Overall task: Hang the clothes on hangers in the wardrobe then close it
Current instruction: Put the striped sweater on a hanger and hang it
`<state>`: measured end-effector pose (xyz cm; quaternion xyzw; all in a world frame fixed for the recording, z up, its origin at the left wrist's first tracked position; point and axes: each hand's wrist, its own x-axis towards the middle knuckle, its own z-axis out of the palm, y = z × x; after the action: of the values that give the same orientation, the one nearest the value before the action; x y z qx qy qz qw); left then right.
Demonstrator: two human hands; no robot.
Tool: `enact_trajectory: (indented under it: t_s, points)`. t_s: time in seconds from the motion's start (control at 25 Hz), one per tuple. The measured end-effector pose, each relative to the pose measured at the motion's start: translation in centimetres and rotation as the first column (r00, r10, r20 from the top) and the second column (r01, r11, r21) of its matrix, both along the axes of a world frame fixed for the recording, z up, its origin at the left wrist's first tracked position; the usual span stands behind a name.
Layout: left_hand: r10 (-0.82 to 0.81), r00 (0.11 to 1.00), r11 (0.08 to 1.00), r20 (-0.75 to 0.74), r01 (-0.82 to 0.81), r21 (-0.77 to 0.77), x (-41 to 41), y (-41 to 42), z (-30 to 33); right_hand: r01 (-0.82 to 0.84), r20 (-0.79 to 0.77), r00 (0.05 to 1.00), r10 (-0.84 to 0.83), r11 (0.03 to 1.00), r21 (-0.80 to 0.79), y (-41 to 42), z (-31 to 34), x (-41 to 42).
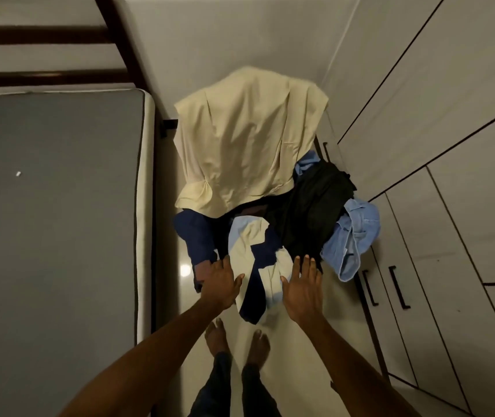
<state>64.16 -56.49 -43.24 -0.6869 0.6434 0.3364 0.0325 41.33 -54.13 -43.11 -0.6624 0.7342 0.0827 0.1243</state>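
Bare-palmed, our left hand and right hand reach out flat, gripping nothing, either side of the cream-and-navy garment spilling off the near edge of the clothes pile. First pickup, we reckon; wardrobe doors at right look closed and need opening.

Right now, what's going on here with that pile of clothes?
A person stands barefoot facing a heap of clothes piled on what seems to be a chair. A cream shirt is draped over the top, with a black garment and light blue jeans beside it. The left hand and right hand reach out open on either side of a cream and navy garment, holding nothing. The wardrobe on the right is shut.
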Motion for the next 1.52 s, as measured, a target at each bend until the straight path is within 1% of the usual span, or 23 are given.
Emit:
enact_trajectory:
  t_s: [0.08, 0.24, 0.36, 0.44, 0.6, 0.72, 0.8, 0.92, 1.0, 1.08, 1.12, 1.16, 1.2, 1.36, 1.4, 1.44, 1.48, 1.52]
  points:
    - [0.042, 0.996, 0.999, -0.080, -0.039, 0.030, -0.8, -0.5, -2.8, -0.036, -0.001, 0.999, 0.036, 0.999, 0.034, -0.9, -2.8, 0.2]
    - [0.175, 0.974, 0.983, -0.142, -0.166, 0.074, -2.2, -2.3, -7.6, -0.042, 0.006, 0.999, 0.041, 0.996, 0.078, -2.8, -8.6, 0.1]
    - [0.308, 0.933, 0.949, -0.185, -0.288, 0.127, -3.2, -3.4, -11.7, -0.141, 0.001, 0.990, 0.142, 0.982, 0.124, -4.8, -13.7, -0.5]
    - [0.379, 0.904, 0.923, -0.197, -0.355, 0.147, -3.6, -3.6, -14.3, -0.189, 0.021, 0.982, 0.187, 0.974, 0.124, -6.4, -16.5, -1.2]
    - [0.510, 0.823, 0.860, -0.249, -0.480, 0.174, -4.0, -3.8, -18.3, -0.119, 0.067, 0.991, 0.114, 0.990, 0.076, -8.8, -20.0, -2.4]
    - [0.625, 0.719, 0.781, -0.305, -0.576, 0.242, -4.6, -4.4, -19.9, 0.018, 0.201, 0.979, -0.041, 0.993, 0.114, -9.6, -21.6, -2.5]
    - [0.664, 0.698, 0.747, -0.267, -0.608, 0.269, -4.7, -4.7, -21.0, 0.089, 0.253, 0.960, -0.117, 0.989, 0.119, -9.4, -22.1, -2.4]
    - [0.718, 0.660, 0.689, -0.221, -0.630, 0.358, -4.0, -5.3, -22.4, 0.129, 0.310, 0.937, -0.163, 0.984, 0.127, -8.9, -22.4, -2.7]
    - [0.755, 0.614, 0.647, -0.230, -0.643, 0.410, -3.7, -5.7, -22.0, 0.197, 0.376, 0.890, -0.260, 0.960, 0.198, -8.7, -22.1, -3.1]
    - [0.775, 0.592, 0.622, -0.222, -0.653, 0.431, -3.9, -5.8, -21.3, 0.272, 0.454, 0.808, -0.376, 0.921, 0.279, -8.2, -21.5, -3.5]
    - [0.784, 0.587, 0.607, -0.203, -0.656, 0.448, -4.0, -5.7, -20.9, 0.311, 0.499, 0.746, -0.441, 0.893, 0.326, -7.8, -21.3, -3.8]
    - [0.799, 0.573, 0.582, -0.183, -0.662, 0.471, -4.1, -5.5, -20.6, 0.347, 0.547, 0.662, -0.512, 0.857, 0.381, -7.4, -20.9, -4.1]
    - [0.823, 0.543, 0.546, -0.168, -0.676, 0.495, -4.2, -5.4, -20.3, 0.379, 0.573, 0.583, -0.576, 0.817, 0.435, -7.1, -20.6, -4.5]
    - [0.914, 0.388, 0.376, -0.120, -0.694, 0.614, -4.1, -4.6, -18.4, 0.505, 0.561, 0.352, -0.750, 0.656, 0.561, -6.3, -17.3, -5.4]
    - [0.923, 0.361, 0.360, -0.131, -0.695, 0.622, -4.1, -4.6, -17.3, 0.523, 0.553, 0.318, -0.770, 0.629, 0.575, -6.3, -16.3, -5.5]
    - [0.926, 0.349, 0.358, -0.142, -0.698, 0.620, -4.1, -4.5, -16.1, 0.524, 0.535, 0.312, -0.785, 0.612, 0.592, -6.5, -15.6, -5.8]
    - [0.922, 0.357, 0.372, -0.154, -0.699, 0.611, -4.2, -4.6, -14.5, 0.512, 0.510, 0.325, -0.796, 0.602, 0.613, -6.8, -14.6, -6.0]
    - [0.907, 0.383, 0.407, -0.174, -0.692, 0.596, -4.1, -4.7, -12.6, 0.490, 0.491, 0.343, -0.801, 0.598, 0.634, -7.2, -13.8, -6.3]
